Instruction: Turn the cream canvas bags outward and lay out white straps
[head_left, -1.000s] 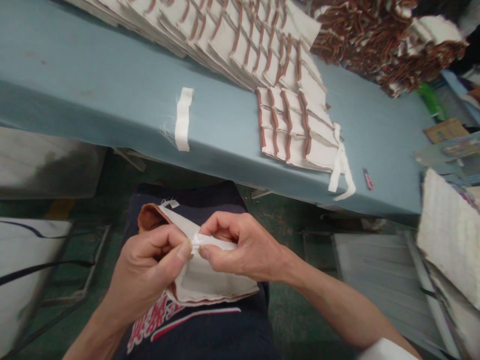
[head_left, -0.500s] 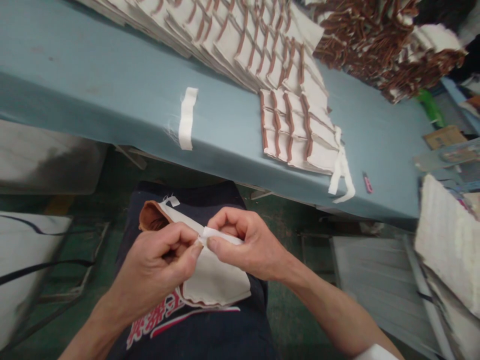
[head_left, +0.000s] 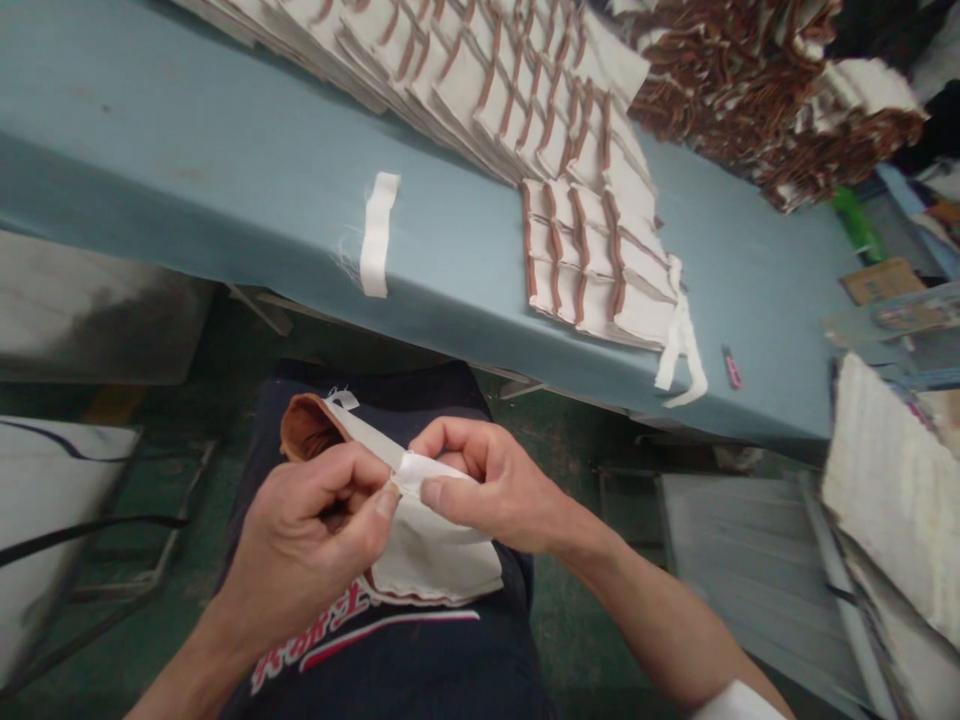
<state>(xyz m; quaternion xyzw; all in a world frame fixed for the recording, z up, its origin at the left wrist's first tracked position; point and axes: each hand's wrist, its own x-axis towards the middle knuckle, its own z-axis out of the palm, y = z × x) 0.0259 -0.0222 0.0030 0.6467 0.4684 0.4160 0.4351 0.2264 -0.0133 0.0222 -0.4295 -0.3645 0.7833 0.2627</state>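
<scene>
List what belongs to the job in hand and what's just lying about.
Job in hand:
folded white fabric strip, pinched by left hand and right hand;
cream cloth piece with brown lining;
likely, matching cream cloth stacks with brown edges.

Apparently lying about:
small pink object;
green object;
flat brown cardboard piece.

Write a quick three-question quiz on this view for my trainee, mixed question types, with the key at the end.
1. True or false: the left hand and the right hand are both off the white cloth.

2. What colour is most of the small item lying to the right of the dangling white strips? A) green B) pink C) yellow

3. Fill in: in this view, the brown-and-white heap sits to the ____ of the stacked white pieces.

Key: 1. False; both hands are pinching it. 2. B. 3. right.
</scene>
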